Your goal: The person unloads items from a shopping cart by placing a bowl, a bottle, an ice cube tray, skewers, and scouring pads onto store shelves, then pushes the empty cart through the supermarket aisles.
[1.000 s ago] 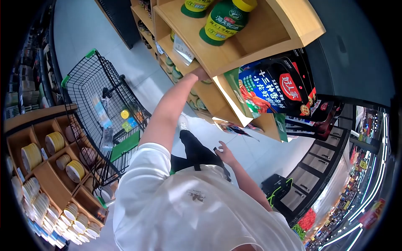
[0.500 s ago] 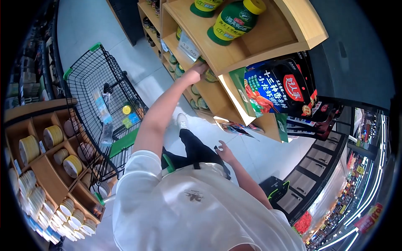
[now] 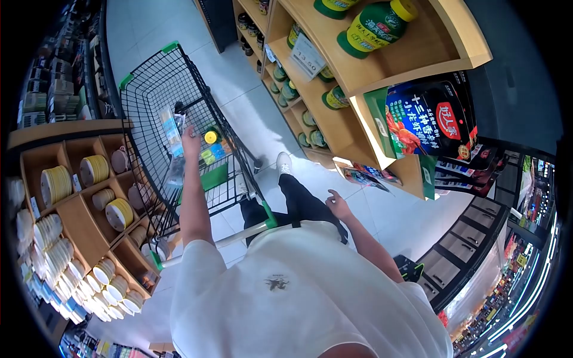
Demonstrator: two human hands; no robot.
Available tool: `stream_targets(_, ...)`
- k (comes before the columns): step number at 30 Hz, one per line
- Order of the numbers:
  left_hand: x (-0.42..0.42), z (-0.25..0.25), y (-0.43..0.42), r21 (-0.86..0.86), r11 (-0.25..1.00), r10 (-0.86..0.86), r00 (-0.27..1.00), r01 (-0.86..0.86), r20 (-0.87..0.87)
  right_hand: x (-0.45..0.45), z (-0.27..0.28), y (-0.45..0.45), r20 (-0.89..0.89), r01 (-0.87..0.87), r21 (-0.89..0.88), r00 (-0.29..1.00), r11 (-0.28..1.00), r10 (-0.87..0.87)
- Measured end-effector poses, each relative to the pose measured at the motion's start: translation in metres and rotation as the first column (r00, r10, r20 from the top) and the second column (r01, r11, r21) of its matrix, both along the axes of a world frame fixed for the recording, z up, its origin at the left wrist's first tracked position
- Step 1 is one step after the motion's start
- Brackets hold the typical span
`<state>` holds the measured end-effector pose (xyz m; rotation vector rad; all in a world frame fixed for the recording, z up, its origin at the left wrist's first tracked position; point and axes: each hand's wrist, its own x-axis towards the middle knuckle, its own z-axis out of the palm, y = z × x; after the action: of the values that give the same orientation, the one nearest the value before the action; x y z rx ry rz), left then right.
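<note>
Resting in the cart (image 3: 213,178), a yellow-topped item (image 3: 210,137) neighbours the left hand (image 3: 191,143).

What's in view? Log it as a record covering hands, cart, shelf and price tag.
Left hand: at the cart, next to a light-blue packet; grip unclear
Right hand: lowered, loosely curled, nothing visible in it
Cart contents: packet, yellow-topped item
Wooden shelf: green-and-yellow bottles
Price tag: 13.50
</note>
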<state>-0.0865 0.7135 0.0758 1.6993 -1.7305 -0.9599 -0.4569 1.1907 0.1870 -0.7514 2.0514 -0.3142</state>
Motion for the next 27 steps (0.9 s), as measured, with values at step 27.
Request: stream_targets(27,0.046,0.075,0.063,0.022,0.991,0.112,0.912,-0.132,0.395,0.066,0.010,-0.027,-0.068,0.110,-0.242,0.989,0.964,-0.130)
